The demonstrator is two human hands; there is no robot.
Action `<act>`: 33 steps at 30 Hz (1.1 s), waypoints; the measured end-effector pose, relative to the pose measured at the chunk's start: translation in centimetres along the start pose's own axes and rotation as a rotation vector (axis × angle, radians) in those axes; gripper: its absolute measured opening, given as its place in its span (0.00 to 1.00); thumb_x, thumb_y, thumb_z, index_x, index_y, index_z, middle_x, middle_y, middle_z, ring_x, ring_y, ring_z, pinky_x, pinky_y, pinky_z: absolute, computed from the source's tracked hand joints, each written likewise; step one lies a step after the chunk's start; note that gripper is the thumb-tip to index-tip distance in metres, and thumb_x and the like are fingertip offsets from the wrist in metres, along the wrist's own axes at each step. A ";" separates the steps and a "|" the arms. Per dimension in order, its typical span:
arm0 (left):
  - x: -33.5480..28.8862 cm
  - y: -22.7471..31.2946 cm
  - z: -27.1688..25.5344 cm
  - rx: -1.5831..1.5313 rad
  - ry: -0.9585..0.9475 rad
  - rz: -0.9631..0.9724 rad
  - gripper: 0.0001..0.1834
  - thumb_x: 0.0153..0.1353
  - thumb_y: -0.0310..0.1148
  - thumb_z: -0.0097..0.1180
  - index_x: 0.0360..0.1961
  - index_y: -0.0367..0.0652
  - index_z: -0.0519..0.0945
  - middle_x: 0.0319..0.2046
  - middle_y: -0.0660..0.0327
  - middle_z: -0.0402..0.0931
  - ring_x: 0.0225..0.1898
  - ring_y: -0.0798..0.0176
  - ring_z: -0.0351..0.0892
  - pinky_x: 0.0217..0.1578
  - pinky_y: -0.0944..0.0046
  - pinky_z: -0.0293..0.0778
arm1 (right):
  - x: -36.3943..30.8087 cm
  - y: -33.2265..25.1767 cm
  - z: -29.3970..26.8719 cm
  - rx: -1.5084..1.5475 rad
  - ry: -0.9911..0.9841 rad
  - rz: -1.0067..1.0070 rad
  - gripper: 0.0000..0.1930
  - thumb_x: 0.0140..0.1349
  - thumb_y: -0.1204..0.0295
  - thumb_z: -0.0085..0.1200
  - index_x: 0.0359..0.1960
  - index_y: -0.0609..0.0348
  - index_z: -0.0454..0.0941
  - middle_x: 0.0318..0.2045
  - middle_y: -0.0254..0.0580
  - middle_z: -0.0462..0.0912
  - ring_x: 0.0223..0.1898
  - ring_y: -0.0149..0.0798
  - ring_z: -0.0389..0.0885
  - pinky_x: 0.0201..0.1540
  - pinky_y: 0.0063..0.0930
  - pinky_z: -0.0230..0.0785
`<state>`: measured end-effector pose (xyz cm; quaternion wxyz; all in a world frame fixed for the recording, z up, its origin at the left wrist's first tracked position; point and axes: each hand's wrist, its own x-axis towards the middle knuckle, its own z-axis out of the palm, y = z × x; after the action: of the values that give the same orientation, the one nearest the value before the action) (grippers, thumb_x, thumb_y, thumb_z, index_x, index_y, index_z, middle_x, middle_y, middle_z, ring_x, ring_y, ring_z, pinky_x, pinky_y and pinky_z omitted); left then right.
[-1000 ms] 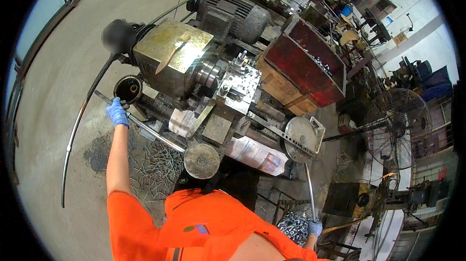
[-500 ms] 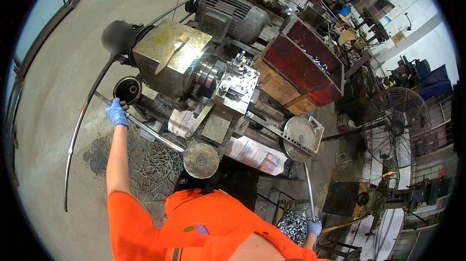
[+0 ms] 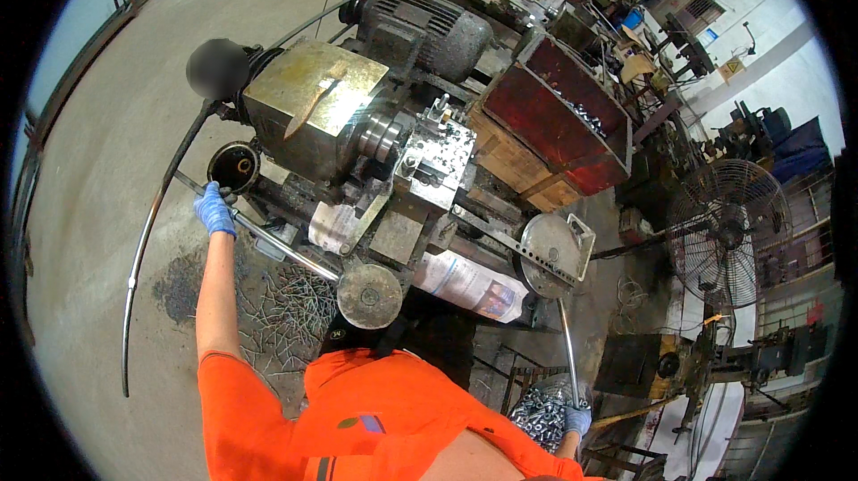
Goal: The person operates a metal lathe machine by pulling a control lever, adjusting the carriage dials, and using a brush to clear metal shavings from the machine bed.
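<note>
My left hand (image 3: pixel 214 209), in a blue glove, is closed around a metal lever (image 3: pixel 295 253) that slopes down to a round metal disc (image 3: pixel 369 296) at the front of a lathe-like machine. Beside those fingers is a round dark opening (image 3: pixel 234 166) in the machine. Far to the lower right, my gloved right hand (image 3: pixel 578 422) is wrapped round the lower end of another shiny lever (image 3: pixel 568 347), which reaches up toward a larger round plate (image 3: pixel 550 253). Between them sit the spindle (image 3: pixel 381 137) and a metal tool block (image 3: pixel 440 159).
Metal nut-like parts (image 3: pixel 538 417) fill a container by my right hand. A red bin (image 3: pixel 563 119) stands behind the machine, and a large fan (image 3: pixel 728 231) is to the right. Thin metal pieces (image 3: pixel 290 311) litter the floor. A long rod (image 3: pixel 147 248) hangs at left.
The lower end of the long rod at left has shifted slightly right and down. Both hands keep their places on the levers.
</note>
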<state>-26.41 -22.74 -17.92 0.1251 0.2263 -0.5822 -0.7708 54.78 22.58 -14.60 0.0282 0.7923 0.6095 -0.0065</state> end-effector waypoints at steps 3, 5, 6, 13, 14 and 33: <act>-0.2 0.2 0.1 0.022 -0.011 0.000 0.09 0.56 0.30 0.53 0.32 0.33 0.74 0.18 0.54 0.76 0.12 0.61 0.75 0.13 0.66 0.73 | -0.4 -0.5 -0.7 -0.035 -0.044 0.035 0.22 0.39 0.63 0.58 0.37 0.63 0.78 0.37 0.59 0.79 0.44 0.54 0.77 0.45 0.38 0.69; -0.7 0.5 -0.2 0.019 -0.028 0.012 0.09 0.56 0.31 0.53 0.31 0.33 0.74 0.18 0.54 0.76 0.13 0.61 0.75 0.13 0.65 0.73 | -1.8 -1.9 -2.0 -0.018 -0.048 0.013 0.22 0.39 0.63 0.58 0.37 0.63 0.78 0.37 0.59 0.79 0.44 0.54 0.77 0.45 0.38 0.69; -1.1 0.7 -0.2 0.006 -0.047 0.015 0.09 0.56 0.31 0.54 0.30 0.33 0.74 0.18 0.54 0.76 0.13 0.61 0.75 0.13 0.65 0.73 | -1.9 -1.7 -1.8 -0.017 -0.023 0.005 0.22 0.39 0.63 0.58 0.36 0.63 0.78 0.37 0.59 0.79 0.43 0.54 0.77 0.45 0.38 0.69; -1.3 0.0 -0.1 -0.014 -0.064 -0.019 0.12 0.57 0.34 0.54 0.32 0.33 0.71 0.17 0.54 0.75 0.11 0.61 0.74 0.11 0.65 0.71 | 0.0 1.1 0.9 -0.025 0.018 -0.031 0.19 0.40 0.61 0.58 0.30 0.63 0.80 0.31 0.58 0.80 0.38 0.55 0.79 0.42 0.40 0.70; -1.1 -0.2 -0.1 -0.018 -0.072 -0.027 0.12 0.57 0.34 0.54 0.32 0.33 0.71 0.17 0.55 0.75 0.11 0.60 0.74 0.11 0.64 0.71 | 0.2 1.6 1.3 -0.040 0.026 -0.033 0.19 0.40 0.61 0.58 0.30 0.63 0.80 0.31 0.58 0.80 0.38 0.55 0.79 0.42 0.40 0.70; -1.3 0.3 -0.2 -0.009 -0.048 -0.049 0.12 0.56 0.33 0.55 0.28 0.33 0.73 0.19 0.52 0.76 0.13 0.59 0.74 0.13 0.63 0.74 | -1.3 -0.1 0.1 -0.042 -0.015 0.042 0.18 0.40 0.62 0.58 0.30 0.63 0.79 0.30 0.60 0.79 0.36 0.56 0.79 0.39 0.41 0.70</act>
<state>-25.19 -22.42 -17.42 0.0933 0.2216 -0.5759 -0.7813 54.33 21.32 -14.64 0.0496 0.8040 0.5925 0.0010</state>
